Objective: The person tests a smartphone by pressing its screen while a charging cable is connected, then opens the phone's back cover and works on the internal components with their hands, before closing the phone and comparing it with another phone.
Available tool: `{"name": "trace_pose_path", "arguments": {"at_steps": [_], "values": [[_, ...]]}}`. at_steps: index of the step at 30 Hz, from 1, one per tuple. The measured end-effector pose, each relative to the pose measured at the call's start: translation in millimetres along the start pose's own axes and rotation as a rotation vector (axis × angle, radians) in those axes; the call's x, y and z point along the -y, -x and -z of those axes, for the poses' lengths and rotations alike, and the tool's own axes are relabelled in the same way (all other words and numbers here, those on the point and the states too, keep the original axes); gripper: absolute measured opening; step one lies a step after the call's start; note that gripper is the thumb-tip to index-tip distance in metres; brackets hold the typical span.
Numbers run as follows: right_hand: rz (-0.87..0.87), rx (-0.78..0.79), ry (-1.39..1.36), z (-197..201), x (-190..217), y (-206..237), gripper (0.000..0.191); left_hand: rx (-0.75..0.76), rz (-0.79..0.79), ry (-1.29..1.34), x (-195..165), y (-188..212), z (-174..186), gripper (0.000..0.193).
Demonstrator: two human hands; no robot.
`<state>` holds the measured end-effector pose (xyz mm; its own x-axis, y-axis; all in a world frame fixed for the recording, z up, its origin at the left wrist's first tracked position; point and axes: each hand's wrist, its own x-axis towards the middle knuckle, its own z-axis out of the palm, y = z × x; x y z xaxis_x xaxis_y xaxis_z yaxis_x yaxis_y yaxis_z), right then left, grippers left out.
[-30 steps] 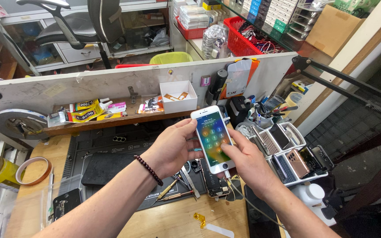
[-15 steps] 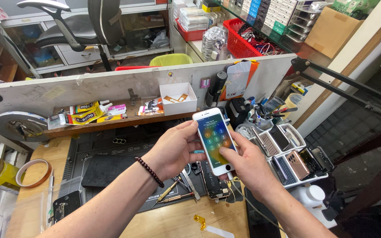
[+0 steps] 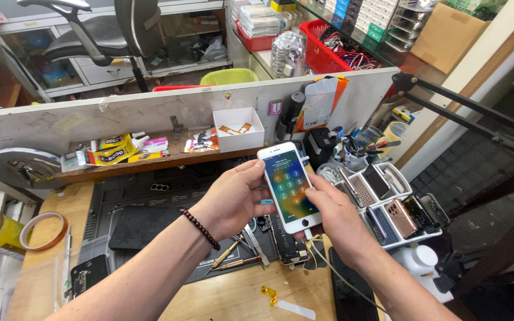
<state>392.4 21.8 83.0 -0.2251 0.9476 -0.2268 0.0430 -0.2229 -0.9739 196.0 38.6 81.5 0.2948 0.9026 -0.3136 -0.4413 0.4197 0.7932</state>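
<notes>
From the head camera, both hands hold one white phone (image 3: pixel 288 186) above a black rubber mat (image 3: pixel 144 220), which serves as the landmark. The left hand (image 3: pixel 231 201) wraps the phone's left edge, fingers curled shut on it; a dark bead bracelet (image 3: pixel 200 228) circles that wrist. The right hand (image 3: pixel 335 215) cradles the phone's right edge and lower end, thumb lying on the lit glass, also clamped on the phone. The screen glows with round keypad buttons over a coloured background. A thin white cable (image 3: pixel 328 267) hangs from the phone's bottom end.

On the mat below the phone lie metal tweezers (image 3: pixel 233 252) and an opened, dark phone body (image 3: pixel 290 246). Left of the mat, on the wooden bench, sits one ring of amber tape (image 3: pixel 44 230). Behind the mat, a wooden ledge carries yellow glue tubes (image 3: pixel 114 151) and one square white cardboard box (image 3: pixel 238 128). Behind that box stands an orange-and-white pouch (image 3: pixel 321 102) against the white board. Right of the mat, a white plastic tray (image 3: pixel 391 205) holds several phones upright in slots. Before the tray stands one white bottle (image 3: pixel 417 261).
</notes>
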Motion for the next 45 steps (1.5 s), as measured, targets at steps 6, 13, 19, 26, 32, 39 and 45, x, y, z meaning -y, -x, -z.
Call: {"name": "trace_pose_path", "arguments": {"at_steps": [6,13,19,26,32,39,45], "values": [[0.006,0.002,0.024,-1,-1,-3,0.047,-0.016,-0.001,-0.018,-1,-1,0,0.031],[-0.007,-0.002,0.077,-2,0,0,0.046,-0.006,-0.006,0.012,-1,1,-1,0.029],[-0.030,-0.034,-0.003,-2,-3,1,0.048,0.009,0.004,0.025,0,-1,1,0.028],[-0.033,0.040,-0.140,9,-6,-3,0.045,0.004,-0.028,0.133,-2,-12,-3,0.043],[-0.073,0.037,-0.167,7,-7,-5,0.043,0.189,0.017,0.527,11,-18,-16,0.086],[0.344,-0.421,0.616,2,-3,13,0.033,0.098,0.019,0.655,6,-27,-15,0.092],[0.366,-0.415,0.699,-6,2,23,0.029,0.117,0.016,0.675,7,-27,-13,0.088]]}}
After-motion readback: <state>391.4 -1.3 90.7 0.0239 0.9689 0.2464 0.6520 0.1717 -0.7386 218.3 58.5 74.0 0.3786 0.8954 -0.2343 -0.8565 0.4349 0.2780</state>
